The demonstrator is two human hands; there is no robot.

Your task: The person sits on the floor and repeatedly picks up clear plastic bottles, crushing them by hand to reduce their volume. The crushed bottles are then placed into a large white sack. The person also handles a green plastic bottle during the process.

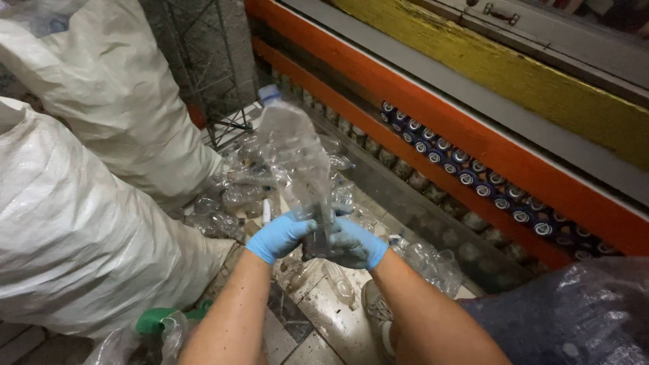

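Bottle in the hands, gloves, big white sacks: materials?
Bottle: clear thin plastic, dented and crumpled, pale cap. Gloves on left hand and right hand: blue, smooth, likely nitrile or latex. White sacks: probably woven plastic, matte, faint weave texture.

Single head-worn view, looking steeply down and forward, close over the floor point(338, 324) beside the sacks point(74, 230).

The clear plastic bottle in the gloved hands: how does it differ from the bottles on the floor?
The clear plastic bottle is held upright by both blue-gloved hands, left hand and right hand; the clear floor bottles lie heaped on their sides. It looks larger and shows a pale cap. All are transparent, crumpled plastic.
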